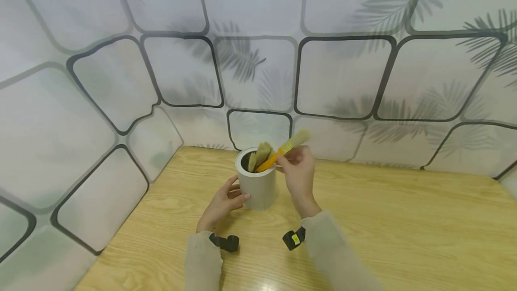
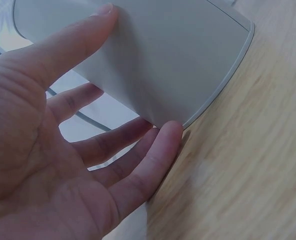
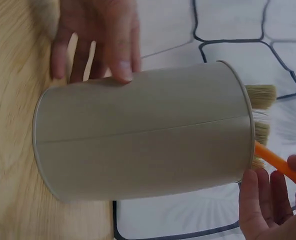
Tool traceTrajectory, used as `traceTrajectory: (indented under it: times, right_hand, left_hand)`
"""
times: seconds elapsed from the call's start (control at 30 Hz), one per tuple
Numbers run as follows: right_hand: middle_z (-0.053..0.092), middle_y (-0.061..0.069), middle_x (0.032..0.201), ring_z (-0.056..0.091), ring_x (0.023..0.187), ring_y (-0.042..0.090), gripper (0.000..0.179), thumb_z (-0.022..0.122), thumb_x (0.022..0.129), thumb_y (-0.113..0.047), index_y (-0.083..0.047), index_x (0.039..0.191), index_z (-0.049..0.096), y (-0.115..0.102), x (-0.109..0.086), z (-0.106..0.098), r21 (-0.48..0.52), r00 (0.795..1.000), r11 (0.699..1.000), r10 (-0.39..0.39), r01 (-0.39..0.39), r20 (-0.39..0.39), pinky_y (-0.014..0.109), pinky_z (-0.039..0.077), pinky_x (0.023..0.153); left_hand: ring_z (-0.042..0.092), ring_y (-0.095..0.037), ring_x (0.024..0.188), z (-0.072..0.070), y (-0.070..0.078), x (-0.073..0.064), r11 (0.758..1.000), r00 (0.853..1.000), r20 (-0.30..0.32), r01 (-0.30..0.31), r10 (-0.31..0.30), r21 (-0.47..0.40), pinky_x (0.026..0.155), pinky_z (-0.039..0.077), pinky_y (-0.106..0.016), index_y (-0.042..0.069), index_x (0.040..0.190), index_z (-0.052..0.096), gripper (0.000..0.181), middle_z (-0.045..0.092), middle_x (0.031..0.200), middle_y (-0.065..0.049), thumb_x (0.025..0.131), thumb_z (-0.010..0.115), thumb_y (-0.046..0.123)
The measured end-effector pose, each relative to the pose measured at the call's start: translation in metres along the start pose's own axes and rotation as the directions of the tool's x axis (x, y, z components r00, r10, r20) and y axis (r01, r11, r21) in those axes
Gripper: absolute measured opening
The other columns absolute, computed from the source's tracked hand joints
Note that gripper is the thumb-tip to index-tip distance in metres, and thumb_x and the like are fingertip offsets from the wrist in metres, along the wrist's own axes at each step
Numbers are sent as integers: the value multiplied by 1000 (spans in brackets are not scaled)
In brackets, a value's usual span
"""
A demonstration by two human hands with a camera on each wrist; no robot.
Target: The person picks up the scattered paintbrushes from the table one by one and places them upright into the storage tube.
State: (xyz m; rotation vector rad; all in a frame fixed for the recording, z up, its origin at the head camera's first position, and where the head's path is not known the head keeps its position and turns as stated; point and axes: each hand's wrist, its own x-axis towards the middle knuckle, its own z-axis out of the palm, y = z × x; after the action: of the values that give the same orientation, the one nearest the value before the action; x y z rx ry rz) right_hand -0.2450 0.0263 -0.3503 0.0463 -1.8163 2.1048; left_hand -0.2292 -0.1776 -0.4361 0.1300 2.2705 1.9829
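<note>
A light grey cylindrical can [image 1: 258, 192] stands upright on the table, with the bristle ends of several paintbrushes [image 1: 264, 152] poking out of its dark mouth. On its left side my left hand [image 1: 220, 203] holds the can; the left wrist view shows the thumb and fingertips [image 2: 170, 132] against the wall near the base. My right hand [image 1: 300, 176] pinches a paintbrush [image 1: 267, 162] with an orange handle near the ferrule. That brush slants bristles up to the right, its handle end inside the can's mouth. In the right wrist view the orange handle [image 3: 273, 159] crosses the can's rim.
The can rests on a light wood-grain table [image 1: 404, 228], near its back edge. Behind and to the left rises a patterned wall covering [image 1: 258, 75] with dark outlined shapes and grey leaves. A small black device [image 1: 228, 243] is strapped to each wrist.
</note>
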Motion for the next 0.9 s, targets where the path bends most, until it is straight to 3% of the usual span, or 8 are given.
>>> traceTrajectory:
  times: [0.1,0.2,0.47,0.73,0.83,0.9]
  right_hand:
    - [65,16,92,63,81,22,17,73,86,7,7,98,61,2,-5,-3,-180,995,980,-76,88,71,30,56,73]
    - [68,16,97,62,87,27,19,76,86,-1,6,102,67,4,-7,-10,-280,990,953,-87,115,111,32,50,75]
    - [67,16,98,60,82,13,17,70,92,0,9,106,66,15,-7,-38,-233,995,971,-24,45,92,24,55,68]
    - [65,17,104,60,83,7,16,66,94,4,8,109,63,21,-3,-68,-273,997,962,1,20,74,25,57,73]
    - [65,16,104,60,83,5,16,66,95,5,8,110,63,21,-2,-80,-300,998,954,15,4,63,24,57,73]
    - [66,16,103,60,82,4,17,67,95,5,9,111,62,21,-2,-90,-319,998,948,16,2,54,24,57,73]
  left_hand:
    - [50,-47,131,1,1,-1,1000,1000,5,4,-3,-3,94,54,-53,5,158,32,73,45,146,-31,96,70,9]
    - [50,-47,131,2,1,-1,1000,1000,9,3,-3,-8,94,53,-54,5,159,31,73,45,146,-31,96,70,9]
    - [50,-47,130,2,0,1,1000,1000,15,-12,12,5,94,54,-53,5,158,32,73,45,145,-31,96,70,9]
    - [49,-47,130,0,0,2,1000,1000,29,-3,2,31,94,53,-53,6,158,31,74,43,146,-31,96,71,11]
    - [51,-48,129,0,5,-1,990,1000,15,9,-11,141,94,52,-56,4,158,33,74,45,145,-31,96,72,17]
    - [50,-49,129,-1,12,-4,967,1000,7,9,-12,254,97,49,-59,3,156,35,73,46,146,-31,96,73,21]
